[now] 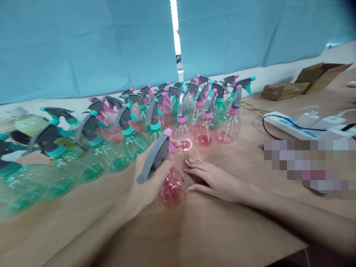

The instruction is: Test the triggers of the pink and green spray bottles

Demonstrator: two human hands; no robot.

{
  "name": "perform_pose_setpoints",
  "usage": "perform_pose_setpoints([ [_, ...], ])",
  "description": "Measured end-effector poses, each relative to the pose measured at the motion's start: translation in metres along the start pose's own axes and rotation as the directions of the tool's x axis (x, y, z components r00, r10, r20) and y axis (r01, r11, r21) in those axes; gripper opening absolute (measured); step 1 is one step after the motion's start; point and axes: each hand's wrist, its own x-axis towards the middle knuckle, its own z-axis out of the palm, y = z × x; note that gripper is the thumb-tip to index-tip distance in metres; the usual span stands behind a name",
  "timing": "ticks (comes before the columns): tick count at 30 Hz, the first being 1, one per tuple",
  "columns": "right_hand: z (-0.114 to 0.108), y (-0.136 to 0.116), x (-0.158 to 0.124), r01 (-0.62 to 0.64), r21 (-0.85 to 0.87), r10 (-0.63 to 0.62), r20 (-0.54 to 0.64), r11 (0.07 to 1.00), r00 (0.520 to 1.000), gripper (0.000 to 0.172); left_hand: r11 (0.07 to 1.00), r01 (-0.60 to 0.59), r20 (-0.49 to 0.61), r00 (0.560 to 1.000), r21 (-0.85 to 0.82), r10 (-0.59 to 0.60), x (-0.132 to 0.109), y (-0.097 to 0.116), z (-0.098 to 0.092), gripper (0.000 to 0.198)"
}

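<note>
My left hand [152, 172] is closed round the neck of a pink spray bottle [172, 187] with a grey and pink trigger head. The bottle's round clear body is close to the brown table top; whether it touches is hard to tell. Just to its right, my right hand [211, 178] lies low over the table, fingers stretched toward the bottle and holding nothing. Behind both hands stand more pink spray bottles [205, 135], the nearest with pink collars. Green spray bottles [111, 157] with teal collars line the left side.
A white power strip [289, 125] with plugged-in chargers and cables lies on the right. Cardboard boxes [319, 78] sit at the back right. Blue sheeting [83, 44] hangs behind the table, with a bright light strip [175, 26] in the middle. A blurred-out flat item [311, 167] is at right.
</note>
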Motion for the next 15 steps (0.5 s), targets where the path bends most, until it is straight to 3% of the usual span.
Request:
perform_pose_setpoints([
  [15,0.0013,0.0010,0.0002,0.013,0.015,-0.012,-0.015,1.000,1.000,0.060,1.000,-0.020,-0.023,1.000,0.023,0.020,-0.0012,-0.0009,0.0004,0.011],
])
